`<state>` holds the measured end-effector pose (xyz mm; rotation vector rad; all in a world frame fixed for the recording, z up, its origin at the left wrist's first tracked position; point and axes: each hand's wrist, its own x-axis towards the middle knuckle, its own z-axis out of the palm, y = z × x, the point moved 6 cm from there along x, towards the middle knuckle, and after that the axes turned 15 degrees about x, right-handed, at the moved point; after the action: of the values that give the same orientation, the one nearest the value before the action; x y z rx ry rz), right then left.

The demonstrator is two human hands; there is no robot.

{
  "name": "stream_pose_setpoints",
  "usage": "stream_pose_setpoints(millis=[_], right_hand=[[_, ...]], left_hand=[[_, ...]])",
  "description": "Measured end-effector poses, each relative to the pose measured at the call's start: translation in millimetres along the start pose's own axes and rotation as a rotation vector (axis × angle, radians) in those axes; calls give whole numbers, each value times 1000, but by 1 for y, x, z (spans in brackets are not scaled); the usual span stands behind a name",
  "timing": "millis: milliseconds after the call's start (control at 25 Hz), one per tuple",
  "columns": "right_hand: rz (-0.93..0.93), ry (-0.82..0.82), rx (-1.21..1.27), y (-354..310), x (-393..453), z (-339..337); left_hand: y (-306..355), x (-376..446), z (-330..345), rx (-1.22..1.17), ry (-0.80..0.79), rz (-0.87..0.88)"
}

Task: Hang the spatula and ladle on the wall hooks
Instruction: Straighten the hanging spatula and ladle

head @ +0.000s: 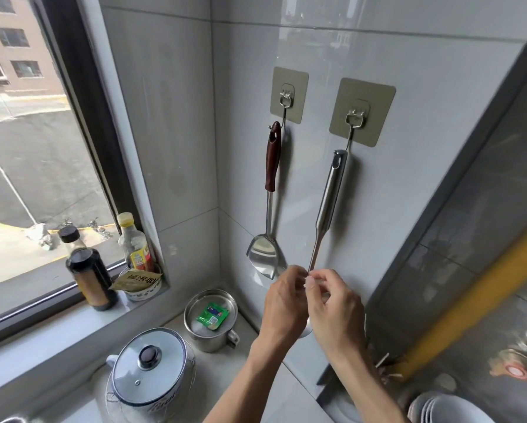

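A steel spatula [270,209] with a dark brown handle hangs from the left wall hook [285,100], its blade against the tile. A steel ladle [329,203] hangs by its handle hole from the right wall hook [355,120], tilted down to the left. Both hands meet at the ladle's thin lower shaft. My left hand [283,303] and my right hand [335,309] pinch that shaft with their fingertips. The ladle's bowl is mostly hidden behind my hands; a sliver of it shows between the wrists.
On the counter below stand a steel mug [211,319] holding a green packet and a white lidded pot [149,370]. Two sauce bottles [88,270] and a small bowl sit on the window sill. A yellow pipe [469,303] runs along the right wall.
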<state>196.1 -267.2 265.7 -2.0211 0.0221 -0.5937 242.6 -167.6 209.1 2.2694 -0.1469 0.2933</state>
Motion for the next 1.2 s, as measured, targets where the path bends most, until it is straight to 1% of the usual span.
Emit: stream_pose_setpoints(millis=[80, 160, 240, 320, 360, 440, 520, 640, 760, 1200], right_hand=[[-176, -78, -17, -24, -1, 7], [-391, -215, -138, -55, 3, 26], [-575, -392, -379, -79, 15, 53], [-721, -573, -665, -95, 39, 77], [-785, -629, -803, -100, 53, 86], [-895, -666, -1026, -107, 77, 99], [-978, -712, -1176, -113, 91, 115], [-975, -787, -1333, -110, 103, 133], [-949, -825, -1392, -106, 106, 139], [-975, -796, -1377, -96, 104, 147]], left_hand=[[-10, -5, -10, 38, 18, -2], [-31, -10, -25, 63, 46, -46], [-54, -12, -40, 142, 41, -94], [-73, -5, -47, 238, -33, -128], [-78, 0, -49, 264, -67, -137], [-84, 12, -51, 291, -104, -107], [-88, 24, -46, 339, -144, -43], [-93, 34, -30, 471, -227, 34], [-98, 37, -17, 476, -254, 57], [-103, 38, -11, 427, -224, 62]])
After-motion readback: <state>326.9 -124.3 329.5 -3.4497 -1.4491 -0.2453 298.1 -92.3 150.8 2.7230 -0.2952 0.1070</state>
